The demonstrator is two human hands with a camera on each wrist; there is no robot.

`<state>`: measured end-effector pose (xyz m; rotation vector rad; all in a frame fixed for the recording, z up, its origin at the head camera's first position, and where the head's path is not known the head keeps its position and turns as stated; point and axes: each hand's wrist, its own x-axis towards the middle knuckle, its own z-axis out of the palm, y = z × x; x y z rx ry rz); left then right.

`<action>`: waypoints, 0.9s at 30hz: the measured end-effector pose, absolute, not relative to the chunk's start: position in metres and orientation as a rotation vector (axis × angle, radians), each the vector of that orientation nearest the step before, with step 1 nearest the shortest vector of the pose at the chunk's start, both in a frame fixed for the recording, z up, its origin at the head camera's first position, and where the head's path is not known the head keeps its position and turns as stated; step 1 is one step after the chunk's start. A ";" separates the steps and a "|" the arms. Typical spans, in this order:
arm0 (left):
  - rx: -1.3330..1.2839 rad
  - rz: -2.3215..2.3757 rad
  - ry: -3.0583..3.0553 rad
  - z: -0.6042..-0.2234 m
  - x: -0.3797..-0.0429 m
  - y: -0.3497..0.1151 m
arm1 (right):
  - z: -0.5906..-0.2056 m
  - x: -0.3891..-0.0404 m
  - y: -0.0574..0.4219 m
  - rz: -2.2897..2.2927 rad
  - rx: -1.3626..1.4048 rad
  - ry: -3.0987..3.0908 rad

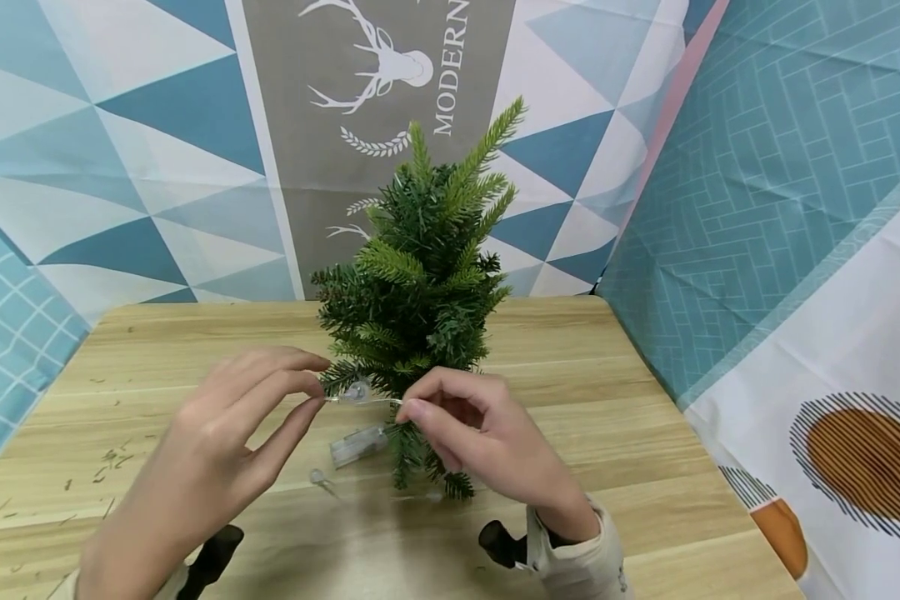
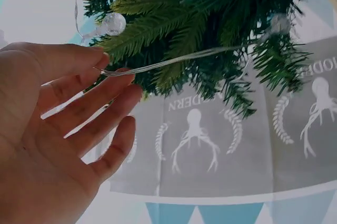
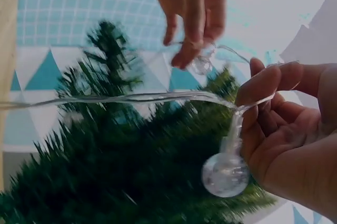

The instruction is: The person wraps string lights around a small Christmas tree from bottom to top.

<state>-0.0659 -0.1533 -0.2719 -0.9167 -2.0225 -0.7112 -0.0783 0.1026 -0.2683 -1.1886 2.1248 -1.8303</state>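
A small artificial Christmas tree [image 1: 427, 275] stands upright on the wooden table [image 1: 592, 433]. In front of its lower branches, a clear string-light wire [image 1: 381, 401] stretches between both hands, with a round clear bulb [image 1: 356, 392] on it. My left hand [image 1: 243, 429] pinches the wire between thumb and fingertips, left of the bulb. On the other side, my right hand [image 1: 483, 429] pinches the wire with thumb and index finger. The right wrist view shows another clear bulb [image 3: 225, 175] hanging beside the right fingers. In the left wrist view, several wire strands [image 2: 174, 61] run along the branches.
A clear plastic box [image 1: 358, 446] lies on the table left of the tree's base, near a loose bulb [image 1: 317, 477]. Dark needle bits [image 1: 112, 462] are scattered at the left. A patterned cloth backdrop [image 1: 172, 150] hangs behind the table.
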 end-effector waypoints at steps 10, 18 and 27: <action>-0.960 -0.741 -2.149 -0.289 -0.079 -0.147 | -0.261 -0.085 0.139 -1.693 -1.196 2.325; -0.879 -0.615 -2.139 -0.299 -0.092 -0.146 | -0.258 -0.092 0.165 -1.796 -1.201 2.359; -0.948 -0.680 -2.105 -0.295 -0.089 -0.138 | -0.255 -0.098 0.190 -2.123 -1.314 2.239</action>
